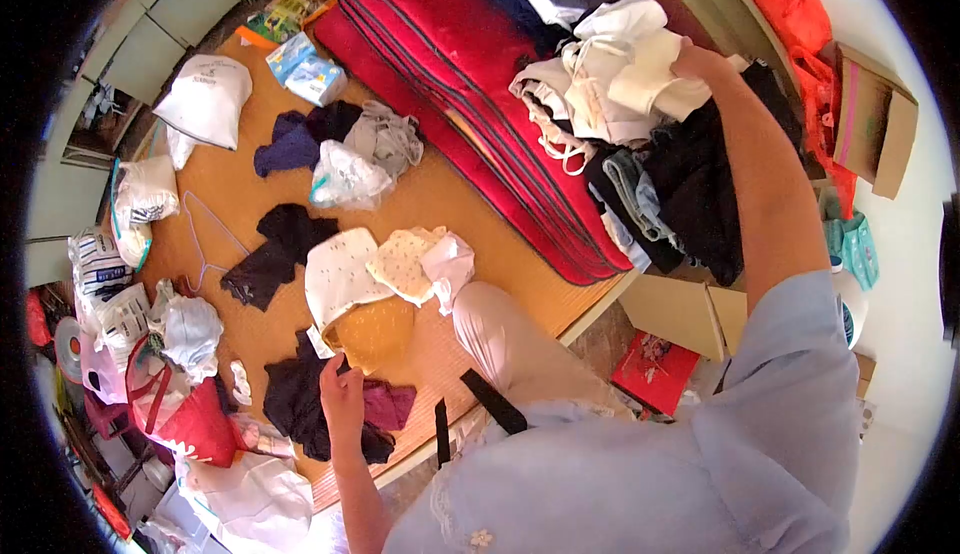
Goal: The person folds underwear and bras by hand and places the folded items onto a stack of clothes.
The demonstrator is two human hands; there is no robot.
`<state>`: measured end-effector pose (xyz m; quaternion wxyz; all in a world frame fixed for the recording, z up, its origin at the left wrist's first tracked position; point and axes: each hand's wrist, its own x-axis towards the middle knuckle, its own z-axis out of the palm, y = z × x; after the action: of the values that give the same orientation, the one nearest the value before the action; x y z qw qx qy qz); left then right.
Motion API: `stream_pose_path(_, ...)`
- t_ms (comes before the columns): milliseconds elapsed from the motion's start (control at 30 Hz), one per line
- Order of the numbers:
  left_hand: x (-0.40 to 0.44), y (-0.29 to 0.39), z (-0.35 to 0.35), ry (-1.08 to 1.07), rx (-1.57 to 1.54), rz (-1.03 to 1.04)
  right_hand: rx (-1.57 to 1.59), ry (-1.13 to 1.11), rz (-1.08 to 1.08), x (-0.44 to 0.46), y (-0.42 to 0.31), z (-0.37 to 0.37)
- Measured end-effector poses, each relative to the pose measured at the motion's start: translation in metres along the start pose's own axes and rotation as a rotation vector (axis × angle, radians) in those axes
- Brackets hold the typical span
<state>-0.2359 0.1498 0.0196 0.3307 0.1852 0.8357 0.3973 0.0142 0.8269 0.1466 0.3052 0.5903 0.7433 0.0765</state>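
At the upper right, my right hand (pixel 696 62) is closed on a cream garment (pixel 650 74) with drawstrings, which lies over other pale clothes on a heap. Beneath and beside it are black clothes (pixel 700 184) and folded jeans (pixel 632 194). My left hand (pixel 342 384) is held with its fingers curled, over the edge of a dark garment (pixel 295 394) and close to a mustard cloth (pixel 375 332). Whether anything is between those fingers is hidden. White dotted cloth (pixel 340 269) and a pale yellow piece (pixel 402 262) adjoin the mustard one.
A long red padded bundle (pixel 470 104) crosses the wooden board (pixel 480 189). Toward the left lie a wire hanger (pixel 200 239), white bags (pixel 208 99) and a red bag (pixel 200 424). An open cardboard box (pixel 680 314) stands below the heap. My bent leg (pixel 520 344) rests on the board.
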Motion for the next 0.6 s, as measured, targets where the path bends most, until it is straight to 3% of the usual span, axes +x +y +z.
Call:
stream_pose_path(100, 0.001, -0.009, 0.009, -0.007, 0.03, 0.004, 0.342, -0.104, 0.133, -0.081, -0.038, -0.021)
stream_pose_path(133, 0.001, -0.018, 0.011, -0.055, 0.002, -0.109, -0.042, 0.019, 0.01, -0.034, -0.022, 0.012)
stream_pose_path(167, 0.001, -0.021, 0.018, -0.071, -0.151, -0.143, -0.075, 0.01, -0.005, -0.011, -0.022, 0.03)
stream_pose_path(200, 0.003, -0.016, 0.022, -0.074, -0.043, -0.098, -0.056, -0.022, -0.006, 0.0, -0.022, 0.045)
stream_pose_path(233, -0.001, -0.021, 0.026, -0.059, -0.168, -0.166, -0.054, -0.054, -0.01, 0.009, -0.024, 0.055)
stream_pose_path(300, 0.002, -0.036, 0.034, -0.05, 0.001, -0.053, -0.087, -0.107, -0.015, 0.023, -0.023, 0.064)
stream_pose_path(467, 0.007, 0.009, 0.042, -0.1, 0.06, 0.032, -0.322, -0.178, 0.014, 0.02, -0.025, 0.03)
stream_pose_path(600, -0.001, -0.006, 0.044, -0.118, 0.011, 0.004, -0.651, -0.097, -0.166, -0.033, -0.064, -0.045)
